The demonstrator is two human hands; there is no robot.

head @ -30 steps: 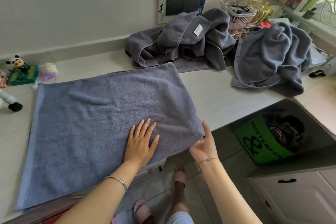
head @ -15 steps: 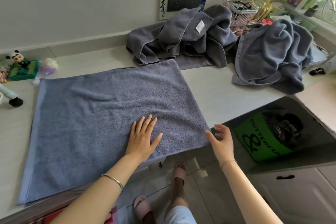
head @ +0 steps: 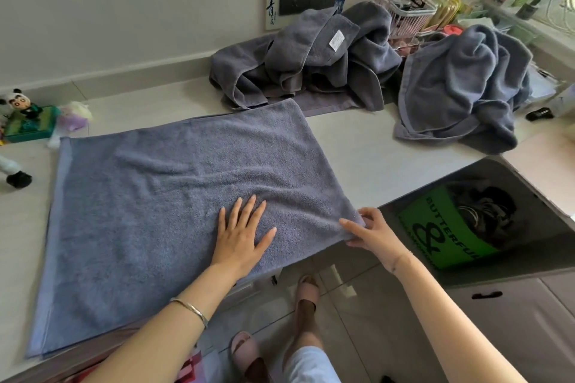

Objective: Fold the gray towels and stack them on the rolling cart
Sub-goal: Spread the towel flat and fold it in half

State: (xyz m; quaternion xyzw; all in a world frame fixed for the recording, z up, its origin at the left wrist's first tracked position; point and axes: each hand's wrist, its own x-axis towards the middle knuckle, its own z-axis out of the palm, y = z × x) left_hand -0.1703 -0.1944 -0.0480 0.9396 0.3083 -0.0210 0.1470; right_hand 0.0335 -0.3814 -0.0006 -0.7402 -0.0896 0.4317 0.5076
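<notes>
The counter (head: 367, 146) carries all the work, and most of the task looks undone. The flat towel (head: 174, 196) is the largest thing on it, spread smooth over the near left part and already doubled, to judge by the layered edge at its left side; it needs at least one more fold. Beyond the flat towel, against the wall, lies a crumpled towel heap (head: 311, 62), and right of that heap a second bunched towel (head: 460, 87), both unfolded. No folded stack is in view, and no rolling cart can be picked out.

The bin (head: 485, 221), right of the flat towel and below the counter edge, holds a green printed bag (head: 435, 227) and dark items too dim to name. A pink wire basket (head: 404, 12) behind the heap holds small clutter.

The left hand (head: 242, 236) presses flat on the flat towel, fingers spread wide. The right hand (head: 370, 233) pinches the towel's near right corner between thumb and fingers.
</notes>
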